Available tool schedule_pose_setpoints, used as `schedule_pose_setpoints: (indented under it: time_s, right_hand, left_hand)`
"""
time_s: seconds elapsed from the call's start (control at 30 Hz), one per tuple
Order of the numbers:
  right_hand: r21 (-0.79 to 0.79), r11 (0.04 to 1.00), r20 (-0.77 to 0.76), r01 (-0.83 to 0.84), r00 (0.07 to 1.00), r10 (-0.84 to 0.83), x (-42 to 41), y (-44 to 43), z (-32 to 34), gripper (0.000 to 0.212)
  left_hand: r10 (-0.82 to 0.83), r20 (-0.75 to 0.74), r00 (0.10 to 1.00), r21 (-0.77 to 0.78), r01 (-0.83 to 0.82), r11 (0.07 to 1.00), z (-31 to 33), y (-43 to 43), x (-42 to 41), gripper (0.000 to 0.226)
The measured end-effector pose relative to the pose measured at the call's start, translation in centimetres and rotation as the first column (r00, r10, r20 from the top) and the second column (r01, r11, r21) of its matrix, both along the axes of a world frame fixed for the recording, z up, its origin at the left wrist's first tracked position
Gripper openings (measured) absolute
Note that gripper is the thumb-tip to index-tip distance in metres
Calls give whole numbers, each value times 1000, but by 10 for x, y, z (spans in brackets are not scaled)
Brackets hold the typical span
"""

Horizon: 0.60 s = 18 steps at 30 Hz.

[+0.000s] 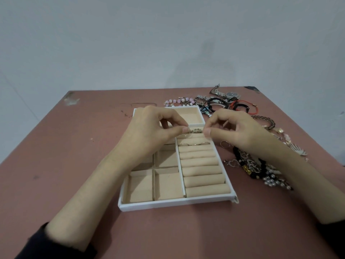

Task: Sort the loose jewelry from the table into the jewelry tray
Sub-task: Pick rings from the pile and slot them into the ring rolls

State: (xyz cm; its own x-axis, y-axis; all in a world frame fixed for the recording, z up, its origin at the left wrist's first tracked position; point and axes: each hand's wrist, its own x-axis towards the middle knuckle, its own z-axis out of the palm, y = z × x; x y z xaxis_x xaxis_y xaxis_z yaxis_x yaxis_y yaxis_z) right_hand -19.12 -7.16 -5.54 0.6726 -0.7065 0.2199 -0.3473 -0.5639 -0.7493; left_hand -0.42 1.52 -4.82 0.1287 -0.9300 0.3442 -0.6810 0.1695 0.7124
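A white jewelry tray [158, 204] with beige lining lies in the middle of the table, with square compartments on its left and ring rolls [201, 171] on its right. Several rings [194, 143] sit in a slot near the far rolls. My left hand [155, 128] pinches a thin ring [188, 132] between thumb and forefinger above the far rolls. My right hand [235, 129] has thumb and forefinger pinched at the right end of a small ornate ring piece [197, 130] that lies between both hands. Loose jewelry [252, 165] lies right of the tray.
A wristwatch [230, 94], pink bead bracelet [179, 101], black and red cords [242, 106] and a dark chain [267, 121] lie behind the right hand. A loose ring [225, 144] rests beside the tray. Pearl beads [274, 181] lie at right. A wall stands behind the table.
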Motion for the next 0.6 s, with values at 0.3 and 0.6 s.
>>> schedule_pose_setpoints:
  time_s: [0.3, 0.6]
  right_hand:
    - [15, 995, 97, 98, 990, -99, -1, -4, -2, 7]
    - [4, 993, 98, 119, 988, -119, -1, -6, -2, 5]
  left_hand:
    - [-104, -27, 994, 96, 106, 990, 2, 4, -1, 5]
    - [-206, 78, 976, 132, 194, 972, 0, 5, 2, 6]
